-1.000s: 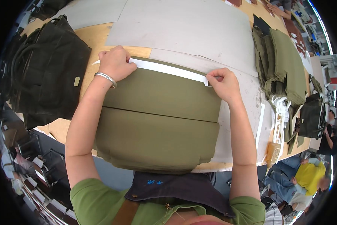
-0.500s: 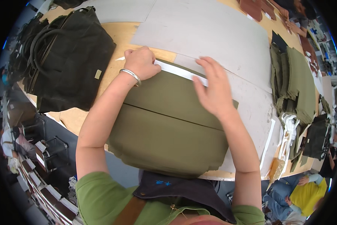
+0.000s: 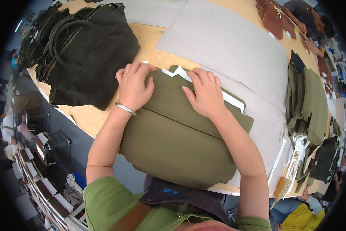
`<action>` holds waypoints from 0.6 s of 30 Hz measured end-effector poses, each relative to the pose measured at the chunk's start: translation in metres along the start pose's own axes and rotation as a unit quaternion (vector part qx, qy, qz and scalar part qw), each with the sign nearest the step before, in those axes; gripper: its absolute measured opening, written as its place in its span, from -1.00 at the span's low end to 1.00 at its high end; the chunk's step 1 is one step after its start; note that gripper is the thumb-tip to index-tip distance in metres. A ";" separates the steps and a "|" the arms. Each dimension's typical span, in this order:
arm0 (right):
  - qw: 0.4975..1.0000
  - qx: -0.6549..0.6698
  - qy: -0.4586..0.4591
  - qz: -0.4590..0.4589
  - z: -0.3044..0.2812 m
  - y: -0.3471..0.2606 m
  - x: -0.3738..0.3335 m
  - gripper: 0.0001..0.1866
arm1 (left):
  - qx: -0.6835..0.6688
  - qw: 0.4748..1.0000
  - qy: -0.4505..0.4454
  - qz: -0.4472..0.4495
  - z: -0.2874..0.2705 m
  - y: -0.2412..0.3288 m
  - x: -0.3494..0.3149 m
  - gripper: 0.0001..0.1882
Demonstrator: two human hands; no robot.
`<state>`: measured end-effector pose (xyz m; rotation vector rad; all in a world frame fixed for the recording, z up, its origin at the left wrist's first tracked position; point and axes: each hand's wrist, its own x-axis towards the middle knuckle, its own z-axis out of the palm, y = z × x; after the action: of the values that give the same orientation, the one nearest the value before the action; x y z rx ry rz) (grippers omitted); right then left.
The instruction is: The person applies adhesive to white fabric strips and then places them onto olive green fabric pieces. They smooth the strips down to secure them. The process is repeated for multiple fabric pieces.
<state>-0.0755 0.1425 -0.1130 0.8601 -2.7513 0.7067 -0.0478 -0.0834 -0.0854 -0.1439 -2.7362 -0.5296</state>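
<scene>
An olive-green fabric panel point(image 3: 180, 146) with a dark seam across it lies in front of me, its near part bulging over the table edge. Along its far edge runs a narrow white strip point(image 3: 233, 101), kinked upward between my hands. My left hand point(image 3: 136, 86), wearing a silver bangle, rests at the panel's far left corner with bent fingers and the thumb apart. The fingertips of my right hand point(image 3: 206, 94) lie on the strip; its thumb is spread onto the fabric. What is under the left fingertips is hidden.
A dark handbag point(image 3: 92, 54) stands at the left. Grey sheets point(image 3: 226, 38) cover the wooden table point(image 3: 148, 42) beyond. Stacked olive pieces point(image 3: 309, 104) and white strips point(image 3: 298, 148) lie at the right, with a brush-like tool point(image 3: 282, 188). Another person point(image 3: 309, 27) works among brown pieces at far right.
My right hand has come down onto the strip, farther left. My left hand has moved slightly toward me and loosened its closed fingers. The strip has buckled between them.
</scene>
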 end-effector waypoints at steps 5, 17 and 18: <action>1.000 0.007 0.008 -0.030 0.015 -0.006 0.007 -0.60 | -0.049 0.996 -0.037 -0.069 0.010 -0.011 -0.013 -0.79; 0.997 0.053 0.026 -0.049 0.025 -0.013 0.019 -0.67 | -0.073 0.997 -0.020 0.002 0.020 -0.014 -0.015 -0.83; 0.997 0.057 0.024 -0.053 0.027 -0.015 0.020 -0.68 | -0.076 0.997 -0.020 0.002 0.021 -0.015 -0.015 -0.83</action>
<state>-0.0836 0.1081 -0.1250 0.9895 -2.6229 0.8590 -0.0424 -0.0896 -0.1141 -0.1996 -2.7333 -0.7410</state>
